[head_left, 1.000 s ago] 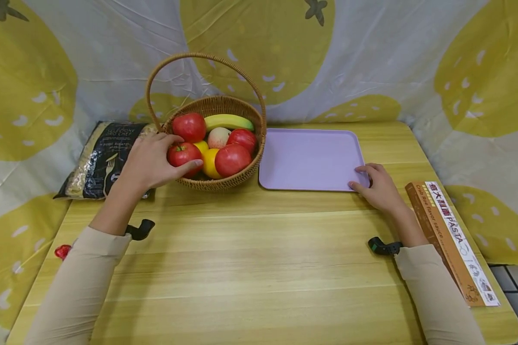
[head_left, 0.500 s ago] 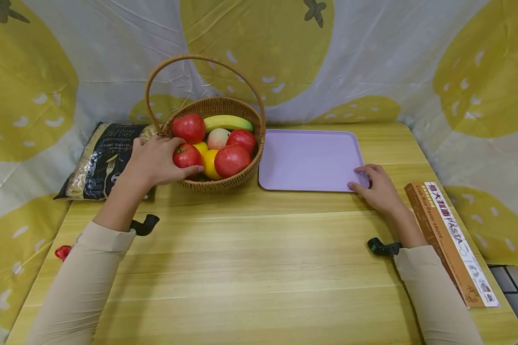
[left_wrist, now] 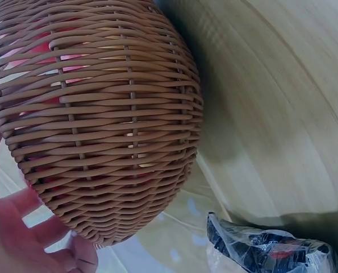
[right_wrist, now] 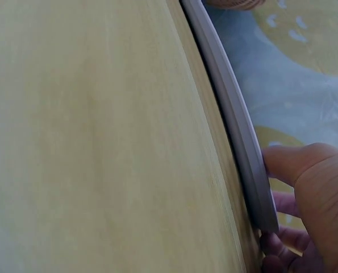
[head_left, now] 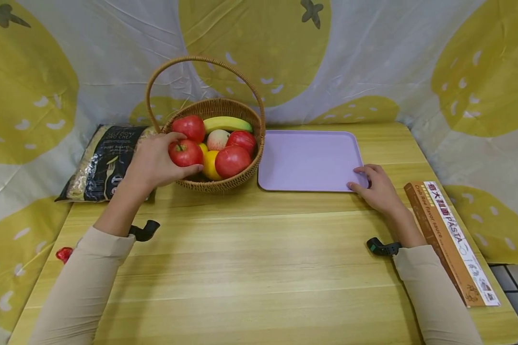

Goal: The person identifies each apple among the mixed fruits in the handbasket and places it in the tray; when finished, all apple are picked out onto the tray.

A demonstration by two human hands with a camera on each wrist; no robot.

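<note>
My left hand [head_left: 153, 160] reaches over the left rim of a wicker basket [head_left: 224, 183] and grips a red apple [head_left: 186, 152] between thumb and fingers. In the left wrist view, the basket's woven side [left_wrist: 106, 119] hides the apple and part of the hand [left_wrist: 21, 239]. Around that apple lie other red fruits [head_left: 233, 161], yellow fruits [head_left: 211, 165], a pale pinkish fruit [head_left: 217, 139] and a banana [head_left: 228, 124]. My right hand [head_left: 377, 187] holds the right front corner of a lilac tray [head_left: 308, 160], its thumb against the rim in the right wrist view.
Left of the basket lies a black and clear pasta bag [head_left: 108, 160]. A long brown and white pasta box [head_left: 451, 242] lies at the table's right side. Near the left edge is a small red object [head_left: 64, 254]. Patterned cloth [head_left: 358, 57] hangs behind the wooden table [head_left: 259, 268].
My left fingers have shifted on the red apple, which has turned slightly so its stem shows more plainly. The right hand and tray stay in place.
</note>
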